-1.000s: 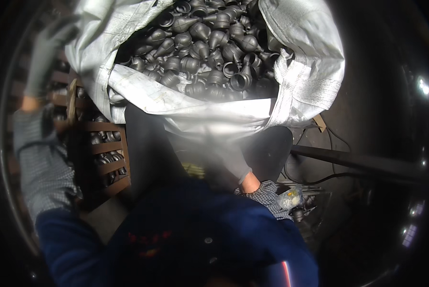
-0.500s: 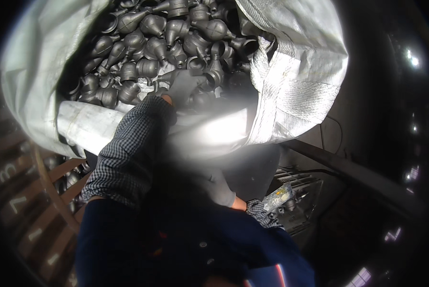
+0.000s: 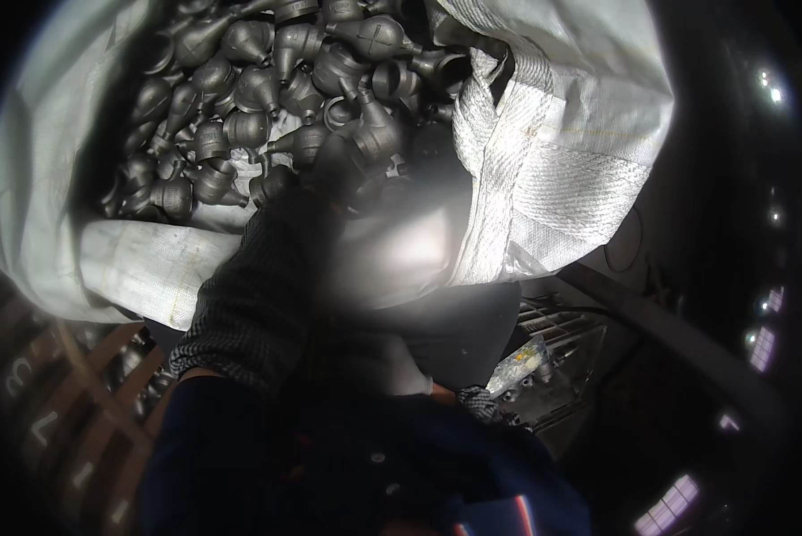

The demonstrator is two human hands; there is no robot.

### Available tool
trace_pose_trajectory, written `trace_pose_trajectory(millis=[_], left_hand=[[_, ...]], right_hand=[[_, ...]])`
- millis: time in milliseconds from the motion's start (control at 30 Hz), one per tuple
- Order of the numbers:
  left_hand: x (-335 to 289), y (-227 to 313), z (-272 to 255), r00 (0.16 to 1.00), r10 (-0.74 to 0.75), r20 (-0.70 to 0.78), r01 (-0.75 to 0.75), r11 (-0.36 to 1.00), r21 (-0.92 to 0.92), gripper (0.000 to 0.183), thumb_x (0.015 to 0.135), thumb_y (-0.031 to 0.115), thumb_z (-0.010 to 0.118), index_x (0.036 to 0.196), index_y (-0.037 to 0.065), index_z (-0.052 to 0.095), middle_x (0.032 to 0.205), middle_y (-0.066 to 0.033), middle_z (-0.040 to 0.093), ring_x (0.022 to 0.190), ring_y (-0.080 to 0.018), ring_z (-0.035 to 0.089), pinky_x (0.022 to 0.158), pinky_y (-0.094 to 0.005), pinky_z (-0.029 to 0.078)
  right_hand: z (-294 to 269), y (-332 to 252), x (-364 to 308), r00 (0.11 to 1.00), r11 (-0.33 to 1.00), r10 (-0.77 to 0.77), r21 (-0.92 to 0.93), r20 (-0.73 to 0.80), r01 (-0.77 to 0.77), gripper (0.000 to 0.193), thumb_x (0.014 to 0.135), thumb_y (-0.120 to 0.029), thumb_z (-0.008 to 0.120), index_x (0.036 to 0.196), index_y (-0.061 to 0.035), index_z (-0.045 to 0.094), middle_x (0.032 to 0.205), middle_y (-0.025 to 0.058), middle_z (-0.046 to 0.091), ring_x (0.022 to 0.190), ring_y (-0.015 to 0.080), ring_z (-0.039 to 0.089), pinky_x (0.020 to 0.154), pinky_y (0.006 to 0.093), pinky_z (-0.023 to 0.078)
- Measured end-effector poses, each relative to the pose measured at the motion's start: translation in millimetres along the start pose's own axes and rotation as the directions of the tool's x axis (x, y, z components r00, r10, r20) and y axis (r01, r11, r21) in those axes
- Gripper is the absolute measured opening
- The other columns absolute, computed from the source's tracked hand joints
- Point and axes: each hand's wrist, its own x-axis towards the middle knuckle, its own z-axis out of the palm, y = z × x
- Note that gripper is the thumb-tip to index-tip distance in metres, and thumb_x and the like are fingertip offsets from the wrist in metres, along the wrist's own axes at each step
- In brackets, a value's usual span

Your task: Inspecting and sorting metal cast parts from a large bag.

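Note:
A big white woven sack point(image 3: 151, 259) lies open in front of me, full of dull grey, bulb-shaped metal parts point(image 3: 256, 89) with narrow stems and wide, cup-like ends. Over its near rim reaches my left arm in a checked sleeve cover. My left hand point(image 3: 336, 170), gloved and in dark shadow, is down among the parts, beside one with a rounded body point(image 3: 376, 134). Its fingers are too dark and blurred to read. Close to my body, below the sack's rim, is my right hand point(image 3: 399, 368) in a pale glove; shadow and blur hide its fingers.
At the lower right stands a crate point(image 3: 553, 402) with a few metal pieces and a clear packet point(image 3: 519, 368) with yellow marks. A dark bar point(image 3: 651, 322) runs beside it. Rusty slats point(image 3: 88, 384) with white marks lie at the left, metal parts behind them.
The sack and its parts appear larger and shifted left in view. My left hand, pale and lit before, is now in shadow among the parts. My right hand remains low near my body.

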Motion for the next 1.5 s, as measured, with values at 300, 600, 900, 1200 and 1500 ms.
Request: trace_pose_trajectory(millis=[300, 600, 900, 1200, 1500], left_hand=[[-103, 69, 15, 0.931, 0.05, 0.363, 0.045, 0.967, -0.25, 0.049, 0.094, 0.041, 0.042, 0.119, -0.001, 0.051, 0.107, -0.0151, 0.06, 0.095, -0.0241, 0.061, 0.08, -0.0376, 0.05], [-244, 83, 16, 0.862, 0.505, 0.032, -0.418, 0.674, 0.609, 0.029, 0.088, 0.028, 0.06, 0.097, 0.0, 0.067, 0.078, -0.0041, 0.064, 0.07, -0.0081, 0.055, 0.062, -0.0224, 0.045], [-330, 53, 14, 0.756, 0.609, 0.241, -0.311, 0.01, 0.95, 0.029, 0.081, 0.024, 0.066, 0.088, -0.004, 0.066, 0.068, -0.0047, 0.058, 0.063, -0.0069, 0.051, 0.059, -0.0246, 0.043], [-360, 41, 4, 0.724, 0.656, 0.214, -0.612, 0.467, 0.638, 0.029, 0.091, 0.022, 0.056, 0.108, -0.002, 0.062, 0.094, -0.0059, 0.066, 0.085, -0.0109, 0.06, 0.075, -0.0224, 0.045], [-324, -3, -54, 0.815, 0.562, -0.142, -0.571, 0.82, -0.035, 0.034, 0.096, 0.023, 0.049, 0.122, 0.0, 0.05, 0.114, -0.01, 0.058, 0.106, -0.017, 0.051, 0.094, -0.0316, 0.041]], right_hand=[[10, -5, -2, 0.974, 0.966, -0.226, 0.123, -0.017, 0.226, 0.023, 0.091, -0.007, 0.054, 0.11, 0.004, 0.062, 0.09, 0.0077, 0.066, 0.081, 0.0117, 0.06, 0.072, 0.0241, 0.048], [14, 5, -10, 0.897, 0.913, -0.406, -0.115, -0.172, 0.391, 0.028, 0.09, -0.009, 0.056, 0.115, 0.0031, 0.059, 0.081, 0.0037, 0.064, 0.06, 0.0039, 0.046, 0.054, 0.0177, 0.037], [60, -33, -45, 0.694, 0.645, -0.707, -0.521, -0.133, 0.558, 0.058, 0.08, -0.013, 0.069, 0.131, 0.0042, 0.047, 0.114, 0.0177, 0.063, 0.096, 0.0174, 0.063, 0.082, 0.0282, 0.049], [70, -44, -57, 0.692, 0.741, -0.664, -0.378, -0.285, 0.555, 0.028, 0.088, -0.011, 0.061, 0.11, 0.0057, 0.063, 0.086, 0.0047, 0.066, 0.075, 0.0066, 0.057, 0.067, 0.0212, 0.046], [73, -30, -63, 0.756, 0.851, -0.525, -0.224, -0.391, 0.475, 0.027, 0.088, -0.013, 0.062, 0.108, 0.0046, 0.064, 0.081, 0.0023, 0.064, 0.068, 0.006, 0.055, 0.061, 0.0203, 0.044]])
